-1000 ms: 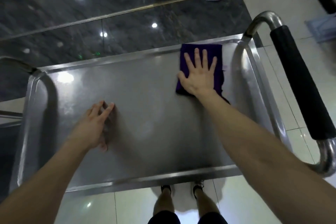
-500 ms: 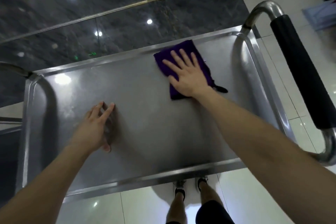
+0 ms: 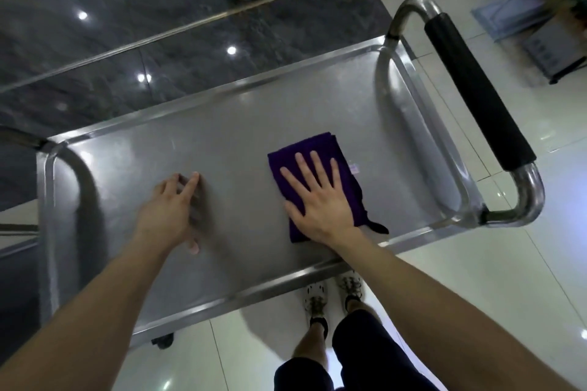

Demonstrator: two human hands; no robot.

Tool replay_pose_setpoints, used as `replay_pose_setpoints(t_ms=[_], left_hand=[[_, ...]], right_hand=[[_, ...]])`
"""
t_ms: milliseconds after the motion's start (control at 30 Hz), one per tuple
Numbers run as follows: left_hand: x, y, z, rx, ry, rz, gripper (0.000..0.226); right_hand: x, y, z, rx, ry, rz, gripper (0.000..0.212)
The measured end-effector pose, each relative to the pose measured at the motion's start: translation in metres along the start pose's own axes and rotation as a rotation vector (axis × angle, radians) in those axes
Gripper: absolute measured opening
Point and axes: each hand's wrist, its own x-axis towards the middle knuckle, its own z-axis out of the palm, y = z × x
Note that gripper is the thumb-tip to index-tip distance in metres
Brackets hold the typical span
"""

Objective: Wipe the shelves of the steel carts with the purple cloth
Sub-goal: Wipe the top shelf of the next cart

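Steel shelf (image 3: pixel 241 136) bears purple cloth (image 3: pixel 320 149), long axis near-to-far; right hand (image 3: pixel 320 203) flat atop.

The steel cart's top shelf (image 3: pixel 254 136) lies bare along its far edge and between the left hand (image 3: pixel 171 209) and the right hand (image 3: pixel 317 200) flat on the purple cloth (image 3: pixel 305 146), bounded by the raised rim (image 3: pixel 222 90) and, at the right end, the black-gripped handle (image 3: pixel 476 89).

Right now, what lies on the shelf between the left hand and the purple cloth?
Nothing: in the head view, the stretch of shelf between the left hand and the purple cloth is bare steel. The right hand presses on the cloth.
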Motion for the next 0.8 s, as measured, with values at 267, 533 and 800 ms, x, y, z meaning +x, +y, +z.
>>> replay_pose_setpoints(t_ms=[267, 533, 800], left_hand=[[0.017, 0.101, -0.027, -0.158, 0.04, 0.103, 0.169], [0.049, 0.12, -0.019, -0.131, -0.007, 0.031, 0.178], [0.043, 0.122, -0.022, -0.129, 0.029, 0.055, 0.174]], right_hand=[[0.007, 0.002, -0.015, -0.028, -0.101, 0.019, 0.072], [0.016, 0.042, -0.023, 0.036, -0.112, -0.129, 0.07], [0.114, 0.19, -0.073, 0.014, -0.109, 0.279, 0.074]])
